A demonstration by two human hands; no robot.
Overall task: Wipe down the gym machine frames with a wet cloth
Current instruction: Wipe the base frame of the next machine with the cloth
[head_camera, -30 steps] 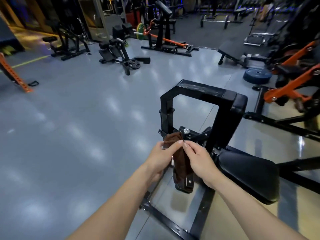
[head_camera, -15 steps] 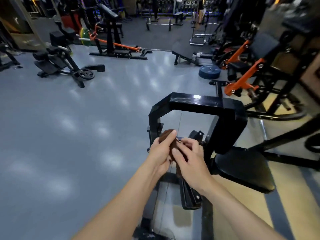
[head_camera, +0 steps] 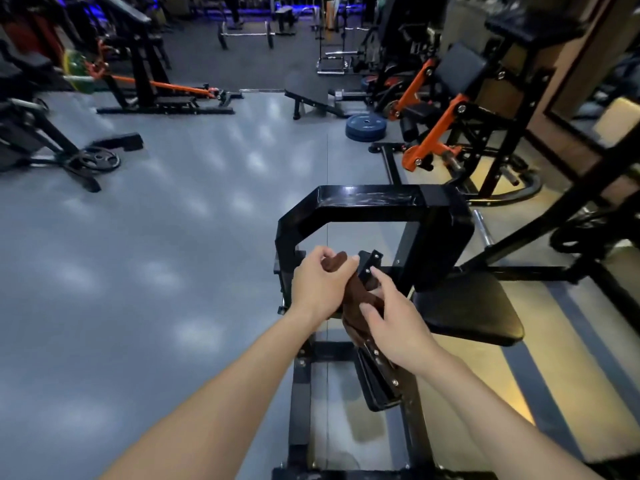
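A brown cloth (head_camera: 356, 296) hangs between my two hands over the black machine frame (head_camera: 367, 202), in front of its arched top bar. My left hand (head_camera: 320, 284) grips the cloth's upper end, fingers curled round it. My right hand (head_camera: 393, 323) holds the lower part of the cloth against a black bolted bracket (head_camera: 369, 266) of the frame. A black padded seat (head_camera: 467, 310) sits to the right of my hands. The cloth's lower end is hidden behind my right hand.
Orange and black machines (head_camera: 446, 112) stand at the right, with a blue weight plate (head_camera: 365, 128) on the floor. Farther left are a black bench machine (head_camera: 145, 81) and a plate-loaded rack (head_camera: 52, 150). Grey floor (head_camera: 156, 254) spreads out to the left.
The view has turned right and drawn closer to the frame. My right hand has slid down the cloth, while my left hand stays at its top end.
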